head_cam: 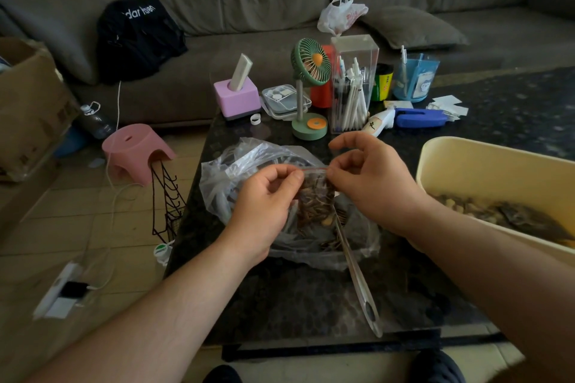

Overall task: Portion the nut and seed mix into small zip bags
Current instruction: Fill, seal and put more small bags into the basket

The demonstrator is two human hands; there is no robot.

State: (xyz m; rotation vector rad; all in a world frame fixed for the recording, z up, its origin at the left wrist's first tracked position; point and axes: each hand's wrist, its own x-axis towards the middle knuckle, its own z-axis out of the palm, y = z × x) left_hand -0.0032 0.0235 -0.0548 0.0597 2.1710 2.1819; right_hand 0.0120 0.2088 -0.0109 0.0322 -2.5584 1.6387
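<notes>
Pinching the red-striped top edge of a small zip bag (314, 196) from both ends, my left hand (264, 205) and right hand (373, 183) hold it filled with nut and seed mix above a crumpled clear plastic bag (249, 162) on the dark table (311, 298). A clear scoop (357, 277) lies beneath. Right of me, a cream tub (466, 158) holds more mix.

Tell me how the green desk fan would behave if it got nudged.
The green desk fan probably tips easily: a big head sits high on a thin stem. Its round base looks small, so a push near the top would likely topple it toward the clear pen box beside it.
</notes>
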